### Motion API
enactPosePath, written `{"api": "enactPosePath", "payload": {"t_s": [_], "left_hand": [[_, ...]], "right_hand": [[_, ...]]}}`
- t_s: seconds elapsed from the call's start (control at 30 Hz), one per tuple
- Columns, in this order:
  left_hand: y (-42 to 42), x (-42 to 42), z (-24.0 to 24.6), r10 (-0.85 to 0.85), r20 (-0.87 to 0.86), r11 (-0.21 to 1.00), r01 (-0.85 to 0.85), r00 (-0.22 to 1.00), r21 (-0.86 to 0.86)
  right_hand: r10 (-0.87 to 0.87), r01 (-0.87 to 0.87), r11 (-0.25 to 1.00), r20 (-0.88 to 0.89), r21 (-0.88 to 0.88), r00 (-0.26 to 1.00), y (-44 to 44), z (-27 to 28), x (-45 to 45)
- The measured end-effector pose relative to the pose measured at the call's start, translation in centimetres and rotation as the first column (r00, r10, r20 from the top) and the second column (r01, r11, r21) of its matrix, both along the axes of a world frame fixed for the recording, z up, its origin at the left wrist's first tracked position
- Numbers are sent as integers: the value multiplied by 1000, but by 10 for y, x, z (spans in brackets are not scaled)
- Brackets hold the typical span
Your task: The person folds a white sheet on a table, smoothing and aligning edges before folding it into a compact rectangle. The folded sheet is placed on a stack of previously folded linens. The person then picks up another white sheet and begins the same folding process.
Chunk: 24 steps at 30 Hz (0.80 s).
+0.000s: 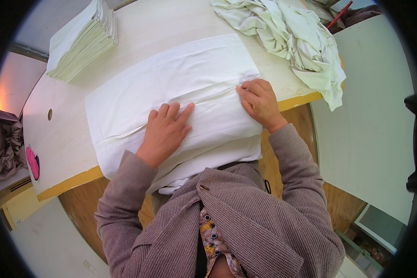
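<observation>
A white fabric piece (pixel 201 66), partly folded, lies across the table's front edge, and its near part hangs down against my lap. Spread flat on it is my left hand (pixel 168 130), fingers apart, beside a long open fold edge. My right hand (pixel 259 99) pinches that fold edge near the fabric's right side between thumb and fingers. Some of the cloth's lower layers are bunched below my wrists.
A tall stack of folded white cloths (pixel 80 45) stands at the table's back left. Crumpled white fabric (pixel 292 38) is heaped at the right and hangs over the edge. A pink object (pixel 33 162) lies at the left edge of the pale table (pixel 66 139), near a small round hole.
</observation>
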<state>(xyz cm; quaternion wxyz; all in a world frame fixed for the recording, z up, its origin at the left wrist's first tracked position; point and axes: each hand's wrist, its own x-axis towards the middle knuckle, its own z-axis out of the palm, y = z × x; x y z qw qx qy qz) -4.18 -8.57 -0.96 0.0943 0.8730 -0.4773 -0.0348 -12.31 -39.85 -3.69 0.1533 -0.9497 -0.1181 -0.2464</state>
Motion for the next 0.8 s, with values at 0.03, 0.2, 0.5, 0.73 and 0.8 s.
{"api": "enactPosePath", "payload": {"t_s": [0.03,0.2,0.5,0.73,0.8], "left_hand": [[-6,0,0,-2,1,1000,2,1000,6],[-38,0,-5,-27,25,1000,27,999,-10],[-51,10,2,-86,-27,994,84,996,-72],[-92,22,3,-111,-223,992,96,968,-76],[-105,24,-1,-94,-239,993,74,967,-91]], "right_hand": [[16,-16,1000,13,3,1000,0,-1,0],[3,-3,1000,8,14,1000,-1,-2,-1],[-79,79,989,-3,124,997,-2,-2,0],[-27,48,982,-116,181,993,-11,1,16],[1,18,988,-120,153,993,-12,2,19]]}}
